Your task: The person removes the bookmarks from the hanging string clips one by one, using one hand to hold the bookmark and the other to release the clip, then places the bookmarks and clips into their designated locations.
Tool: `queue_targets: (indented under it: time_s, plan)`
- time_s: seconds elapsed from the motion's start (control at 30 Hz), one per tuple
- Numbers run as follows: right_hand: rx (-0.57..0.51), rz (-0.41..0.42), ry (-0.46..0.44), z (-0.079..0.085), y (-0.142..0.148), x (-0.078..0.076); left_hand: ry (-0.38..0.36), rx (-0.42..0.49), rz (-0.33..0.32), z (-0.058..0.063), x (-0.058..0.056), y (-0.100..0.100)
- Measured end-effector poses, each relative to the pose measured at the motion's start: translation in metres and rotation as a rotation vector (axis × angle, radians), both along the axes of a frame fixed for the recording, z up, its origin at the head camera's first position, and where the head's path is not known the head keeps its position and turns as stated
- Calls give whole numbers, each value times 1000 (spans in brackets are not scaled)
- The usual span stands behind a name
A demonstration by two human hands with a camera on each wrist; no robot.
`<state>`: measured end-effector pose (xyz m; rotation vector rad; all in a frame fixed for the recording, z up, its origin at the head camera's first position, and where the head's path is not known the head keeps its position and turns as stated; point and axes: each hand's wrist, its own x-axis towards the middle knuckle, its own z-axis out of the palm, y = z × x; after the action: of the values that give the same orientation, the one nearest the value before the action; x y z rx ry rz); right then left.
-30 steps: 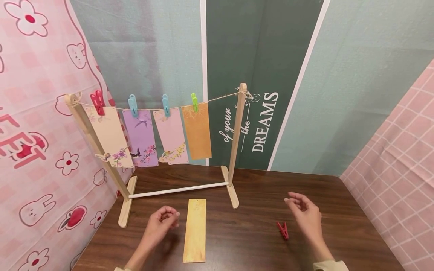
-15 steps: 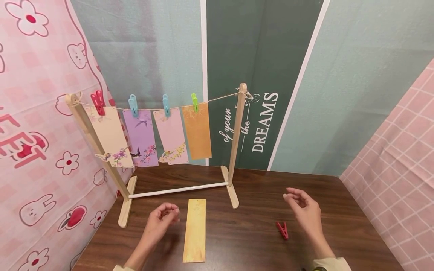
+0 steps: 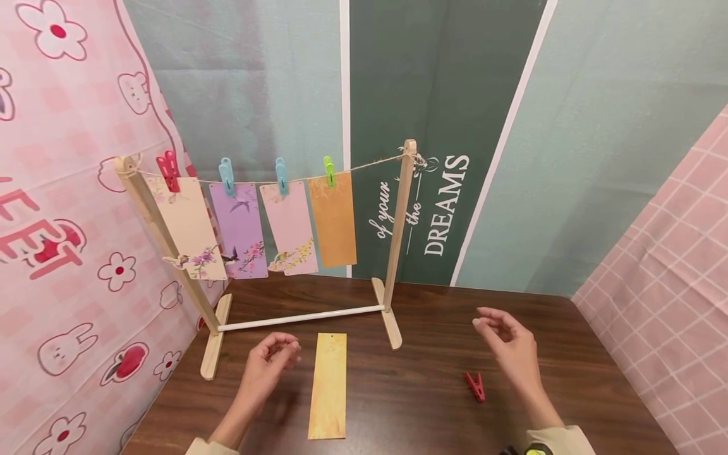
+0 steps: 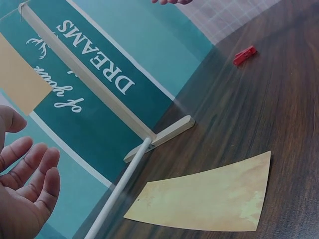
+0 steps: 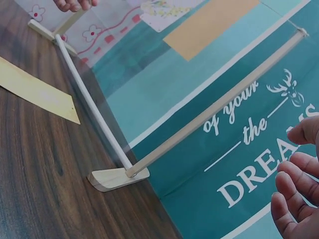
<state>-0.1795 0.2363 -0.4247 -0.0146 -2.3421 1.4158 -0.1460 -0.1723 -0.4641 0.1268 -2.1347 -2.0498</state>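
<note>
One printed pink cloth [image 3: 62, 183], patterned with flowers and rabbits, is seen at the far left. Beside it, a wooden stand [image 3: 195, 294] is spanned by a white rod [image 3: 301, 317] low down and a string [image 3: 372, 165] above. From the string, a cream card [image 3: 190, 218] is hung by a red peg [image 3: 173, 182], a purple card [image 3: 236, 221] by a blue peg [image 3: 227, 178], a pink card [image 3: 288, 224] by a second blue peg [image 3: 281, 178] and an orange card [image 3: 333, 224] by a green peg [image 3: 330, 172]. The left hand [image 3: 266, 364] is held in front of the rod, its fingers loosely bent; nothing is gripped. Just to its right, a yellow card [image 3: 328, 387] is laid on the brown table [image 3: 415, 392], a small hole being pierced near its far end. Past the stand, a loose red peg [image 3: 476, 387] is laid on the table. Just to the right of it, the right hand [image 3: 510, 346] is held above the table, fingers slightly bent and parted from the thumb; nothing is gripped. At the far right, a pink checked cloth [image 3: 691, 278] is seen.
</note>
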Motion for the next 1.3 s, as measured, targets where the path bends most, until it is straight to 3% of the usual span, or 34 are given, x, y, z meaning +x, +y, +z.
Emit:
queue_targets:
  time_s: [0.77,0.97,1.1,1.3]
  plan:
    - [7,135,58,28,-10,-6,58,-13,-26,15,-6,6]
    - [17,171,62,52,-24,3,69,-14,-25,18,-9,7]
    - [15,187,61,54,-25,-3,76,-27,-31,20,-11,7]
    - [25,221,83,77,-37,4,70,-46,-42,22,-13,7]
